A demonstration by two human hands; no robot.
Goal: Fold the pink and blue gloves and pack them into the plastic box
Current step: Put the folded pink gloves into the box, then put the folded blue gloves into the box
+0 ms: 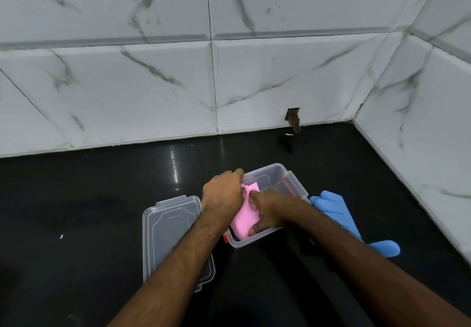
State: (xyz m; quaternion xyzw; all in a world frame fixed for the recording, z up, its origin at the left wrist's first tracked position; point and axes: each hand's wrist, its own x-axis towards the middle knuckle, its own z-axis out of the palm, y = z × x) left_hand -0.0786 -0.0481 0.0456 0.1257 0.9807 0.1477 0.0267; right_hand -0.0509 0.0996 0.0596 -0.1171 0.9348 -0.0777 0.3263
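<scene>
A clear plastic box [283,173] stands open on the black counter. Inside it lies the folded pink glove [243,220], with both hands on it. My left hand [223,194] grips the glove's far end at the box's left rim. My right hand [267,212] pinches the glove from the right, thumb low inside the box. The blue glove [339,212] lies flat and unfolded on the counter just right of the box, partly hidden under my right forearm.
The box's clear lid [168,227] lies flat on the counter to the left of the box, partly under my left forearm. White marbled tile walls [254,84] close off the back and the right side of the black counter [89,212].
</scene>
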